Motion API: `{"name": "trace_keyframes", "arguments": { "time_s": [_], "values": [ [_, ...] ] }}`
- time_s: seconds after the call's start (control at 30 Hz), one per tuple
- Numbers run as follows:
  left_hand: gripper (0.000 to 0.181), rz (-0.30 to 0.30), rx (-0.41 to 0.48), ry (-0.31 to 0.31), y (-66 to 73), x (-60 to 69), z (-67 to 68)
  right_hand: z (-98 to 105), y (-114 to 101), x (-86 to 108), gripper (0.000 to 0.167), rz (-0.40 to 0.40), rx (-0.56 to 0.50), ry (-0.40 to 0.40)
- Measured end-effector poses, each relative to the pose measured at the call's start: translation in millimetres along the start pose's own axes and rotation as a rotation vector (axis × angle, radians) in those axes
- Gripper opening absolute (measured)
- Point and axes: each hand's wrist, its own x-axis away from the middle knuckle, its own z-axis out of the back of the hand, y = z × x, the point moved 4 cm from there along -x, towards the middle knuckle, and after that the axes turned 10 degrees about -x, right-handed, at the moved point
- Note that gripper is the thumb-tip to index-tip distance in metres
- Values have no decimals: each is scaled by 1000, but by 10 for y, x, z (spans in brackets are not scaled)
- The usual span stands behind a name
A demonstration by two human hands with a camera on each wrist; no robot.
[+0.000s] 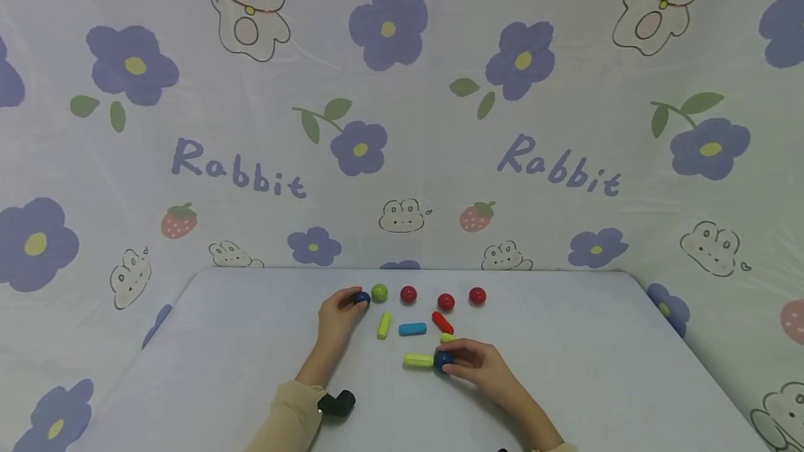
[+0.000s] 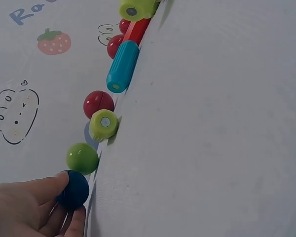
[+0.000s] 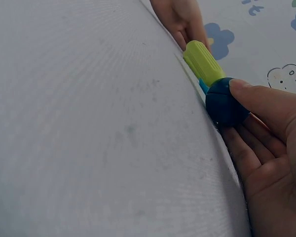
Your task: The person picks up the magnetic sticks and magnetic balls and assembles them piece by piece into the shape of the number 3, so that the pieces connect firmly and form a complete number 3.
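Observation:
The left hand [image 1: 337, 319] pinches a dark blue ball [image 1: 361, 298] on the table, just left of a green ball [image 1: 380, 292]; in the left wrist view thumb and fingers lie on either side of the blue ball [image 2: 74, 190]. Nearer the front, the right hand [image 1: 480, 365] grips another dark blue ball [image 1: 442, 360] at the right end of a yellow-green stick [image 1: 417, 360]. The right wrist view has the thumb on top of this ball [image 3: 227, 102] and fingers beneath it. Behind the right hand a second yellow-green stick [image 1: 447, 337] is partly hidden.
Red balls [image 1: 408, 294] [image 1: 446, 302] [image 1: 477, 296] lie in a row at the back. Between them and the right hand are a yellow-green stick [image 1: 384, 325], a blue stick [image 1: 412, 329] and a red stick [image 1: 442, 323]. A patterned cloth hangs behind the white table [image 1: 220, 354].

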Motion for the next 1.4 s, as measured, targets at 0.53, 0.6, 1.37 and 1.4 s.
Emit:
{"name": "trace_keyframes", "arguments": {
  "time_s": [0.53,0.6,1.37,1.4],
  "values": [
    [35,32,11,-118,161,186,38,-11,-42,25,42,8,-21,-8],
    [35,32,17,-139,176,222,31,-12,-41,26,42,4,-17,-2],
    [37,-106,46,-481,289,539,-50,-4,-8,4,41,16,17,4],
    [37,-108,48,-496,292,548,-56,-3,-8,5,41,16,16,6]
  ]
}}
